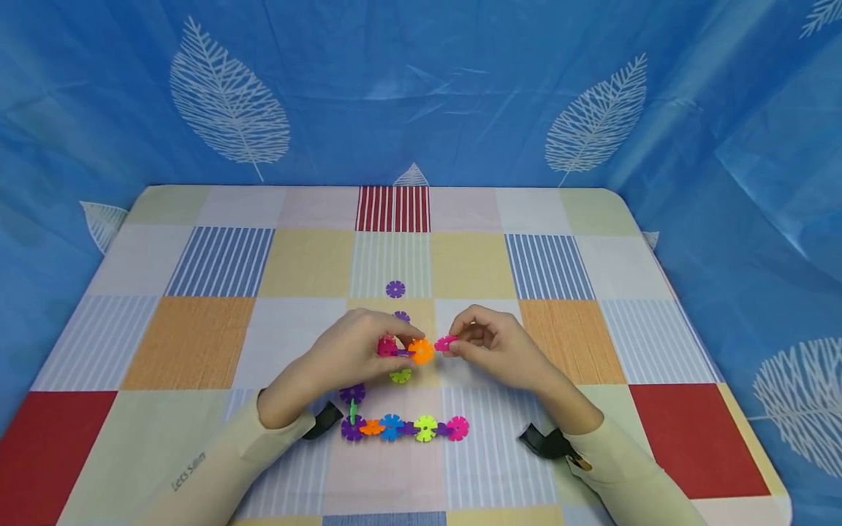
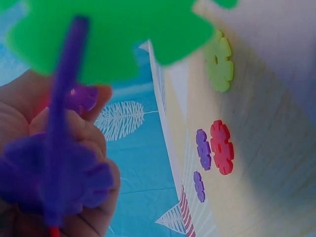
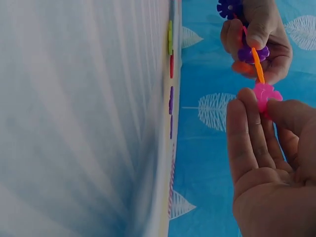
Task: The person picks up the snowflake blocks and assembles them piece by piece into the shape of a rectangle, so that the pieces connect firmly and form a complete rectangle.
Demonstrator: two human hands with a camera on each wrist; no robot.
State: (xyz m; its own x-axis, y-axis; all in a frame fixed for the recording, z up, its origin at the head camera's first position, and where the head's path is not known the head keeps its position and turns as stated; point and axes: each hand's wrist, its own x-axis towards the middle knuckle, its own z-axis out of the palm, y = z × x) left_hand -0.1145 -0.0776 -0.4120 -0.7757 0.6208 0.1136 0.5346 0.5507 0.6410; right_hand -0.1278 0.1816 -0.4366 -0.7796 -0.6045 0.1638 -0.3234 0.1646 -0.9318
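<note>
My left hand [image 1: 358, 347] grips a chain of flower-shaped interlocking discs, with an orange disc [image 1: 421, 351] sticking out past the fingertips. Thumb and fingers of my right hand [image 1: 496, 347] pinch a pink disc [image 3: 266, 96]. In the right wrist view, its edge is right at the orange disc's edge. A purple disc [image 3: 254, 53] shows between the left fingers. Below the left hand, a purple disc [image 1: 352, 394] and a green disc [image 1: 353, 410] lead to a row of joined discs ending in a pink disc [image 1: 457, 428]. The left palm hides part of the chain.
Loose discs lie beyond and under the hands: a purple disc [image 1: 395, 289], another purple disc [image 1: 401, 316], a yellow-green disc [image 1: 400, 376] and a red disc [image 2: 222, 147]. A patchwork cloth [image 1: 309, 263] covers the table, with a blue leaf-print curtain [image 1: 421, 88] behind.
</note>
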